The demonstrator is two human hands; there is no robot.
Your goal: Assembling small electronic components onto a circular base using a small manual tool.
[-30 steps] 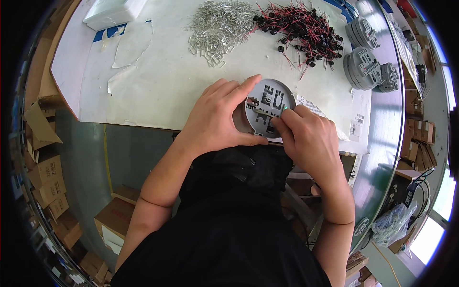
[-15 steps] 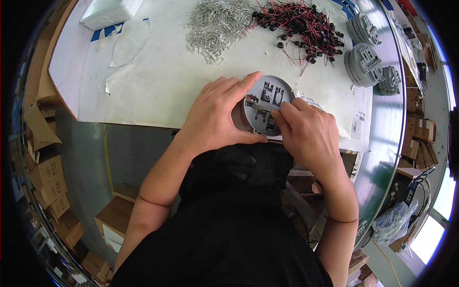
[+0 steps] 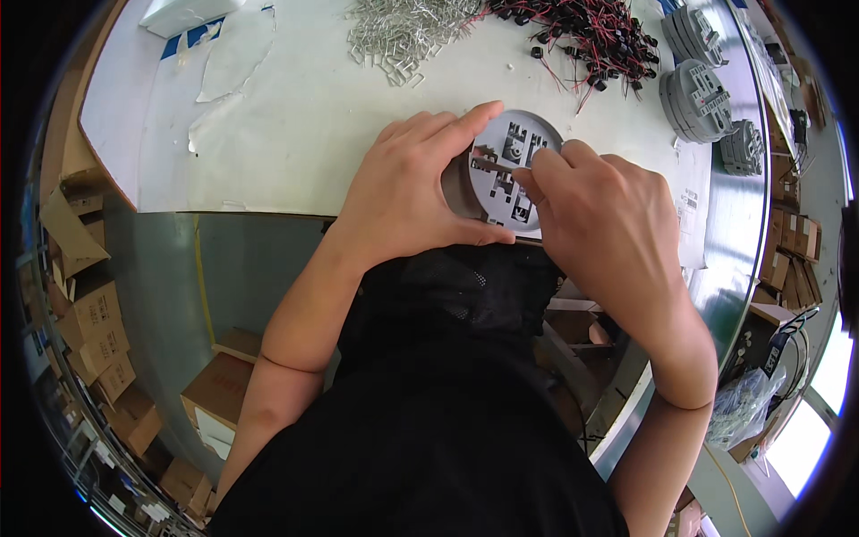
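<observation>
A round grey plastic housing (image 3: 488, 191) with a raised rim and several rectangular cut-outs lies near the table's front edge. My left hand (image 3: 407, 192) is wrapped round its left side, thumb at the near rim and fingers at the far rim. My right hand (image 3: 613, 215) is over its right part, with thumb and forefinger pinched together just above the middle. Between those fingertips a thin strip seems to run leftward across the housing; its kind is too small to make out. The right hand's other fingers are curled in and hide the housing's right edge.
Beyond the hands lie a heap of bent metal clips (image 3: 407, 36) and a pile of small black parts with red wires (image 3: 586, 40). Stacked grey round housings (image 3: 698, 98) stand at the right. A white foam box (image 3: 188, 13) sits far left; cardboard boxes (image 3: 219, 389) are below the table.
The view has shifted, so the table's things sit higher in the picture. My right forearm has swung outward to the right. My left hand keeps its hold on the housing.
</observation>
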